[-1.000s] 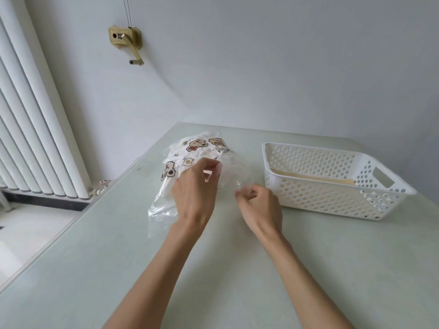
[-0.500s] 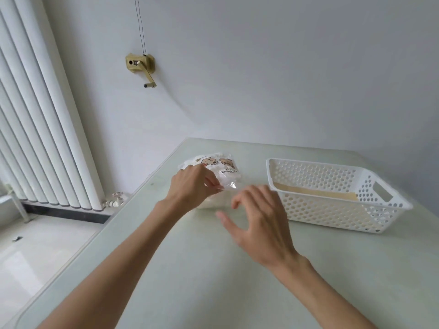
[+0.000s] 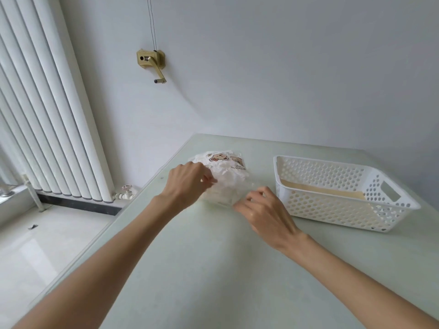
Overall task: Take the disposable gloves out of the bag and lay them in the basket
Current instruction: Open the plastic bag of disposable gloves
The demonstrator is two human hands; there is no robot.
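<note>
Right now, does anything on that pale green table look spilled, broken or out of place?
Nothing stands out. The clear plastic bag of white disposable gloves lies crumpled between the left hand and right hand; the white perforated plastic basket sits upright beside it.

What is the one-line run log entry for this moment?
left hand pinches bag | right hand pinches bag | basket holds no gloves

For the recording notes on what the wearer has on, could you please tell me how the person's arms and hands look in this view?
Both forearms are bare up to the picture's lower edge: no sleeves show. The left hand and the right hand wear no gloves, and no rings, watch, bracelet or markings are visible on them or on the wrists. The fingernails that show look short and unpainted.
</note>
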